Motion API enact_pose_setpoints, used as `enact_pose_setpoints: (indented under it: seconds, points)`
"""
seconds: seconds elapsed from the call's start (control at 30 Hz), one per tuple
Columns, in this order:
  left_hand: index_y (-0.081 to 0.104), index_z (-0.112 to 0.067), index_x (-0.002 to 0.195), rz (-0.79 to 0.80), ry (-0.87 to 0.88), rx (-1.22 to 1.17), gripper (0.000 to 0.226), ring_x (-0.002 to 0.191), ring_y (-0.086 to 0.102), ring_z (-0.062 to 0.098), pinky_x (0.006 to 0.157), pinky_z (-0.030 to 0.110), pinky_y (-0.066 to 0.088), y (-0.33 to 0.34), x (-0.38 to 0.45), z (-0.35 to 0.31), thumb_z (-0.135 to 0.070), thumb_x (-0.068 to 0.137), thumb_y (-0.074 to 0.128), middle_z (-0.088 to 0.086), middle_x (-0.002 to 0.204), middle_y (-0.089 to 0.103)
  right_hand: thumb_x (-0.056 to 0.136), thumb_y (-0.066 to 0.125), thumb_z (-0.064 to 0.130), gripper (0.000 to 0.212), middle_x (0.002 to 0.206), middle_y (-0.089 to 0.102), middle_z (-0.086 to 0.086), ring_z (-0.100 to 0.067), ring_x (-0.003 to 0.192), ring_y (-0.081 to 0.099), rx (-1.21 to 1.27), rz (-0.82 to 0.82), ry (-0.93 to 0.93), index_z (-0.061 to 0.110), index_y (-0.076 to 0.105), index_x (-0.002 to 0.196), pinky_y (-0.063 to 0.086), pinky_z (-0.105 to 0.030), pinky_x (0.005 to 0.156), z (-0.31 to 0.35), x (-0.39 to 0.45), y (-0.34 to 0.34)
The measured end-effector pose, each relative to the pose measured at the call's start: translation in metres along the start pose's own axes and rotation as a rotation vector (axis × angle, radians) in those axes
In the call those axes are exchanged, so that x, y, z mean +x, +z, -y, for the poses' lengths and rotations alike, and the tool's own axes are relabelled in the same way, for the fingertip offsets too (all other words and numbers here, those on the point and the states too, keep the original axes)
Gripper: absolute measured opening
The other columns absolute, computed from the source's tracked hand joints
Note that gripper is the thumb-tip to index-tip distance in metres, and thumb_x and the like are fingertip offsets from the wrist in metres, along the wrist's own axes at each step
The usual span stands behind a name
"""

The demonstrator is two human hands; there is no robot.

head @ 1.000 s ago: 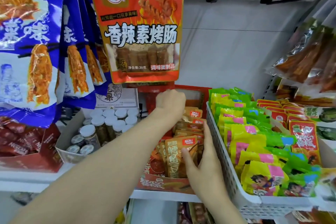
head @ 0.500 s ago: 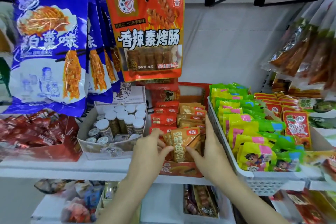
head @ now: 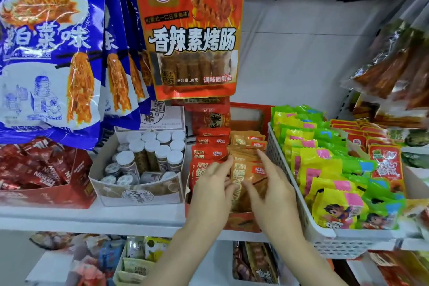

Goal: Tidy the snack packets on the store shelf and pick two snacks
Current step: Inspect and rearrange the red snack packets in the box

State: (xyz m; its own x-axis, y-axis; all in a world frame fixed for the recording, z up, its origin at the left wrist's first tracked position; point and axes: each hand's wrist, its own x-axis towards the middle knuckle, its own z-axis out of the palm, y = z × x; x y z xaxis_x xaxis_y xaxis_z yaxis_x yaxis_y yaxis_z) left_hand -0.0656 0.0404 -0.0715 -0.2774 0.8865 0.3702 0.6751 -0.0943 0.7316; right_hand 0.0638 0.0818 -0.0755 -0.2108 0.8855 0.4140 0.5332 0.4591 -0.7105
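Snack packets fill a red display box standing on the white shelf, in two rows: red packets on the left, orange packets on the right. The front orange packet stands at the near end of its row, and both hands meet on it. The left hand covers the packet's 9 o'clock edge, fingers curled onto it, its grip pinching the packet; the same hand hides most of the foremost red packet. The right hand comes in from 4 o'clock with fingers spread and fairly straight, thumb lying across the packet's face and the forefinger reaching up into the row behind; whether that grip truly closes on anything I cannot tell, since the fingertips are lost among the packets.

At 3 o'clock of the box, touching it, sits a white basket of yellow and green packets. At 9 o'clock a cardboard tray holds small white-capped jars. At 12 o'clock hangs a large orange bag, covering the back of the box; blue bags hang at 10 o'clock, cut off by the frame's left edge. The lower shelf's goods are blurred.
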Motion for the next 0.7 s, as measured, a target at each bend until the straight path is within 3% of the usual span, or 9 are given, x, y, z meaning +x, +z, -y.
enact_pose_setpoints:
  seconds: [0.07,0.17,0.23,0.3,0.4,0.5,0.6,0.7]
  points:
    - [0.051,-0.022,0.142,-0.016,-0.003,0.001,0.058,0.093,0.061,0.002,0.090,0.020,0.054,0.002,0.002,0.000,-0.003,0.089,0.067,-0.007,0.113,0.055,0.088,0.070,0.013,0.067,0.135,0.052,0.001,-0.013,0.123,0.051,-0.051,-0.023,-0.010,0.025,0.040,0.147,0.034,-0.012,0.099,-0.002,-0.002,0.000]
    - [0.050,-0.022,0.143,0.082,-0.031,-0.003,0.058,0.100,0.063,0.008,0.094,0.028,0.054,0.002,0.004,0.001,-0.003,0.090,0.065,-0.004,0.121,0.056,0.092,0.065,0.019,0.069,0.139,0.042,-0.007,-0.021,0.126,0.045,-0.155,0.025,0.023,0.019,0.030,0.152,0.032,-0.016,0.097,0.000,-0.001,0.004]
    - [0.055,-0.019,0.138,0.084,-0.024,0.023,0.054,0.100,0.063,0.012,0.094,0.033,0.054,-0.002,0.002,-0.001,0.000,0.089,0.063,-0.003,0.121,0.057,0.093,0.062,0.026,0.073,0.151,0.025,-0.014,-0.026,0.140,0.027,-0.236,0.097,0.024,0.016,0.022,0.154,0.027,-0.024,0.109,0.004,0.000,0.007]
    - [0.065,-0.019,0.125,-0.029,0.055,0.118,0.044,0.096,0.062,0.012,0.091,0.031,0.054,-0.012,0.003,-0.001,-0.002,0.085,0.069,-0.007,0.115,0.059,0.094,0.061,0.030,0.076,0.160,0.008,-0.015,-0.027,0.149,0.009,-0.252,0.113,-0.048,0.014,0.019,0.155,0.015,-0.030,0.118,0.008,0.001,0.005]
    - [0.067,-0.017,0.123,-0.096,0.172,0.370,0.042,0.116,0.056,0.018,0.102,0.032,0.046,-0.032,0.007,0.001,-0.010,0.082,0.075,-0.004,0.124,0.062,0.100,0.047,0.038,0.066,0.164,0.006,-0.007,-0.021,0.152,0.003,-0.296,0.085,-0.197,0.015,0.020,0.155,0.012,-0.041,0.122,0.014,0.013,0.003]
    - [0.054,-0.026,0.140,0.089,0.139,0.535,0.042,0.140,0.039,0.016,0.120,0.035,0.021,-0.042,0.009,0.008,-0.028,0.099,0.056,-0.006,0.151,0.045,0.101,0.022,0.052,0.065,0.165,-0.004,0.004,-0.016,0.151,-0.009,-0.440,0.166,-0.163,0.022,0.009,0.157,0.004,-0.047,0.123,0.020,0.035,0.008]
    - [0.054,-0.029,0.140,0.148,0.126,0.493,0.039,0.141,0.036,0.013,0.121,0.031,0.019,-0.047,0.006,0.018,-0.028,0.101,0.051,-0.010,0.153,0.041,0.097,0.013,0.061,0.072,0.165,-0.001,0.003,-0.019,0.151,-0.009,-0.611,0.267,-0.099,0.021,0.008,0.157,0.003,-0.046,0.123,0.016,0.051,0.013]
    - [0.050,-0.031,0.142,0.099,0.121,0.491,0.046,0.133,0.045,0.014,0.117,0.030,0.024,-0.053,0.007,0.023,-0.023,0.097,0.057,-0.010,0.146,0.049,0.097,0.015,0.063,0.074,0.165,0.003,0.002,-0.020,0.151,-0.006,-0.569,0.312,0.004,0.018,0.013,0.157,0.007,-0.048,0.122,0.019,0.063,0.017]
